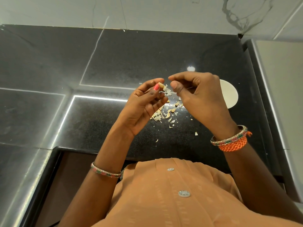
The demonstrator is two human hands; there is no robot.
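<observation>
My left hand [144, 104] is raised over the black counter and pinches a small pale garlic clove [161, 85] between thumb and forefinger. My right hand [198, 94] hovers just to its right, thumb and forefinger curled close together near the clove; whether a bit of skin sits between them is too small to tell. Below both hands a scatter of garlic peels [165, 113] and a few cloves lies on the counter.
A white plate [229, 95] sits on the black granite counter [114, 63], half hidden behind my right hand. A marble wall runs along the back. A pale appliance or ledge [282, 95] borders the counter at the right. The counter's front edge runs near my body.
</observation>
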